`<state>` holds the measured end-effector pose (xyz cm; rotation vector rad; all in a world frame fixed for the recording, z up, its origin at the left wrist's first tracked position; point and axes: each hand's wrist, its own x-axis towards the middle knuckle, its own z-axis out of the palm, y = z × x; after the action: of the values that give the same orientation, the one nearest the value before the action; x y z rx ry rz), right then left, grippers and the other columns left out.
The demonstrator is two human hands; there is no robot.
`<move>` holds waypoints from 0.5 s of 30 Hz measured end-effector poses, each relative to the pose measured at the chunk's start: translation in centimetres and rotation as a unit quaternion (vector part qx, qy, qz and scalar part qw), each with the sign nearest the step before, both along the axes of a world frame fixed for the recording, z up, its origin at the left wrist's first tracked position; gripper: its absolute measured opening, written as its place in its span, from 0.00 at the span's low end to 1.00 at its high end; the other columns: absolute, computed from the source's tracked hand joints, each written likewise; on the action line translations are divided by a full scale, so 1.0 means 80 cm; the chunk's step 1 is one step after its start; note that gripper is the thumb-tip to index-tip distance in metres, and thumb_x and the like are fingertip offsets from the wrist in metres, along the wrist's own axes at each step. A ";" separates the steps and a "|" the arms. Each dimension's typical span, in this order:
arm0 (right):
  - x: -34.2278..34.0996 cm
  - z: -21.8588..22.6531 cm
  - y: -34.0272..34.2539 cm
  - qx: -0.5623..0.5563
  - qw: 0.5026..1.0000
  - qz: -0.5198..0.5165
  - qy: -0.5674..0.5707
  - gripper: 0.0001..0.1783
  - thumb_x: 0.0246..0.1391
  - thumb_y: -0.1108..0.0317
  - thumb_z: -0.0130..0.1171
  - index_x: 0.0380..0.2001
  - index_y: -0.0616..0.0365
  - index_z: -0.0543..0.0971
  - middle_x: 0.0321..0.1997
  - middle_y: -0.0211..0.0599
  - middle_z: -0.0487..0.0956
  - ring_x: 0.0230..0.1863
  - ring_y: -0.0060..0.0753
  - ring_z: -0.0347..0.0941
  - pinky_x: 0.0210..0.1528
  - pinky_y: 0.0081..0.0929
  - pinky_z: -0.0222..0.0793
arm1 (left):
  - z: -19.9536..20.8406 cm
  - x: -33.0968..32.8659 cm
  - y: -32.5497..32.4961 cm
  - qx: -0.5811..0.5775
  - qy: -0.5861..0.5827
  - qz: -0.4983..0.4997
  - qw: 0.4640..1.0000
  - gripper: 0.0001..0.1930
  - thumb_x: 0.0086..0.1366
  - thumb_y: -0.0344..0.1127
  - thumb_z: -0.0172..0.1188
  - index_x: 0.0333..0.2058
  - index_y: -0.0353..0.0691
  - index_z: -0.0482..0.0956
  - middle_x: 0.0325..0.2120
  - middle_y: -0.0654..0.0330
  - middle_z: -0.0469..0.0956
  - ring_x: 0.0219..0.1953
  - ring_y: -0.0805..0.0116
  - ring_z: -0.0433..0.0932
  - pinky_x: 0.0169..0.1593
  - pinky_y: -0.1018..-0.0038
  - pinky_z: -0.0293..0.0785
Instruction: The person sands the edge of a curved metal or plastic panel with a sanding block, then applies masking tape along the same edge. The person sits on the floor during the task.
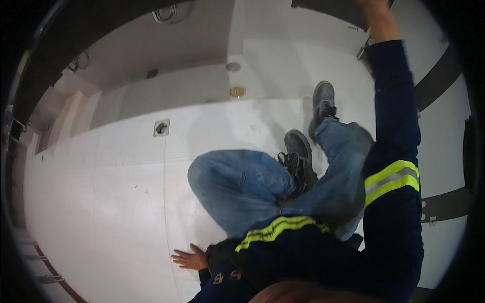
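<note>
My left hand (190, 259) lies on the white floor (126, 202) with its fingers spread, holding nothing. My right arm stretches far forward and up along the right side. At the top edge my right hand (378, 17) shows only in part, beside a dark panel (333, 11). Its fingers are blurred or out of the picture, so I cannot make out whether it grips the panel. My bent legs in blue jeans (237, 182) and my dark work boots (301, 156) rest on the floor between the hands.
A square floor drain (161, 128) is sunk into the floor left of my knee. Further off are a round brass cover (237, 92) and a grey round cover (233, 66). White cabinet fronts with dark bands (444, 207) stand close on my right. Coiled cables (165, 14) hang at the far wall.
</note>
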<state>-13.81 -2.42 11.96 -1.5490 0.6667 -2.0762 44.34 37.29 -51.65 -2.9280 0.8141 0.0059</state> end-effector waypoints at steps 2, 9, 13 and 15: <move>-0.028 -0.056 -0.052 0.107 0.990 -0.064 -0.070 0.16 0.71 0.55 0.48 0.41 0.55 0.77 0.26 0.35 0.78 0.22 0.28 0.73 0.23 0.27 0.71 | 0.002 0.002 -0.003 -0.051 0.014 -0.018 0.998 0.47 0.68 0.72 0.46 0.75 0.47 0.53 0.77 0.47 0.47 0.78 0.44 0.44 0.74 0.39 0.40; -0.078 -0.113 -0.125 0.167 0.983 -0.034 0.064 0.14 0.71 0.56 0.50 0.47 0.52 0.78 0.32 0.31 0.78 0.27 0.23 0.73 0.28 0.27 0.71 | 0.003 -0.026 -0.021 -0.153 0.049 -0.067 0.985 0.46 0.68 0.70 0.50 0.74 0.43 0.56 0.76 0.42 0.47 0.78 0.42 0.43 0.75 0.39 0.38; -0.034 -0.068 -0.113 0.132 0.982 -0.023 0.131 0.14 0.70 0.57 0.51 0.46 0.55 0.78 0.32 0.32 0.78 0.27 0.22 0.73 0.28 0.25 0.71 | 0.004 -0.016 -0.050 -0.132 0.062 0.025 0.989 0.42 0.71 0.66 0.50 0.72 0.40 0.61 0.73 0.39 0.53 0.76 0.39 0.49 0.75 0.42 0.43; -0.013 -0.062 -0.109 0.079 0.982 -0.027 0.171 0.15 0.70 0.57 0.52 0.45 0.56 0.79 0.32 0.32 0.79 0.26 0.23 0.74 0.29 0.25 0.73 | 0.015 -0.006 -0.088 -0.397 0.165 -0.066 0.901 0.39 0.72 0.57 0.55 0.70 0.32 0.61 0.71 0.35 0.57 0.74 0.38 0.53 0.76 0.55 0.48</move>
<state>-14.84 -11.11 6.98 -1.8280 0.9801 -1.7579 43.86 30.24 -50.47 -3.6817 1.3299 0.2153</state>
